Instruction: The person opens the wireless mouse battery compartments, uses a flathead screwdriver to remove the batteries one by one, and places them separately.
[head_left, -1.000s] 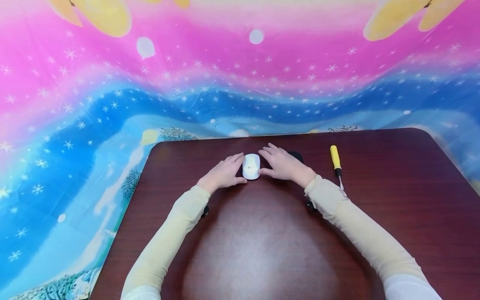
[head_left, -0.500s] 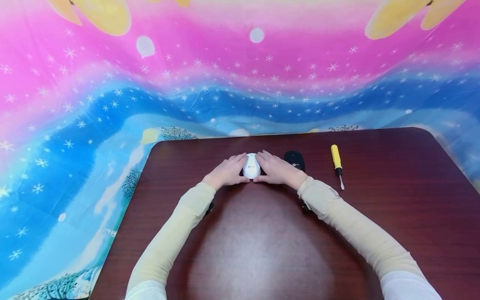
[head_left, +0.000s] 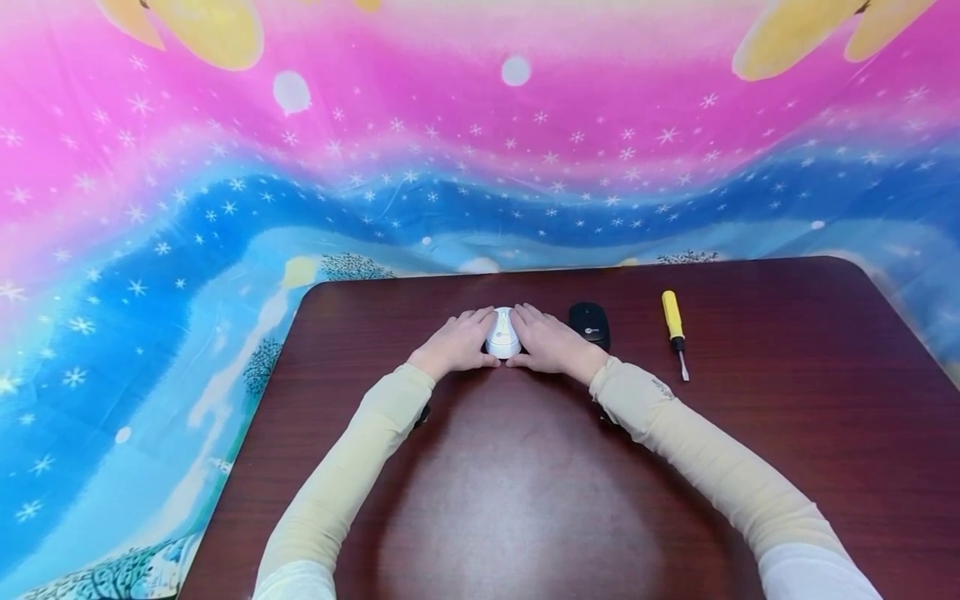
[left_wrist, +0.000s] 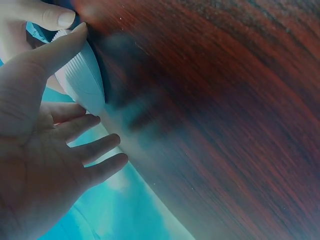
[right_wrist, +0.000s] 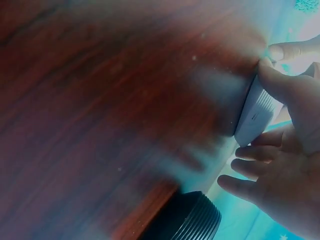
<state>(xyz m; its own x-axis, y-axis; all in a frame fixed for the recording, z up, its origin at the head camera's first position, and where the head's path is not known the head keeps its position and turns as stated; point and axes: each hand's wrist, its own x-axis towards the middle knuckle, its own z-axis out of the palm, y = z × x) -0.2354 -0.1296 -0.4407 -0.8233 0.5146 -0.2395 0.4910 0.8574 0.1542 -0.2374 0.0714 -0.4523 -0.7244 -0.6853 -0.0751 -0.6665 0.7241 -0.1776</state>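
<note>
A white computer mouse (head_left: 503, 335) lies near the back of the table, its ribbed side showing in the left wrist view. From the left, my left hand (head_left: 459, 343) holds it, thumb at the near end and index finger along the far part. My right hand (head_left: 551, 340) grips the opposite side the same way, and the two thumbs nearly meet at the near end. In the right wrist view, the remaining fingers (right_wrist: 245, 187) of the right hand spread away from the mouse. The left hand's outer fingers (left_wrist: 102, 150) stand apart likewise.
Just right of the right hand lies a black mouse (head_left: 591, 321), partly covered by that hand. A yellow-handled screwdriver (head_left: 672, 321) lies farther right, tip toward the near side. Behind the dark wooden table (head_left: 780, 375) hangs a colourful patterned cloth (head_left: 480, 200).
Both hands have closed in on the white mouse from the sides and now hold it. As the right hand moved left, more of the black mouse came into view.
</note>
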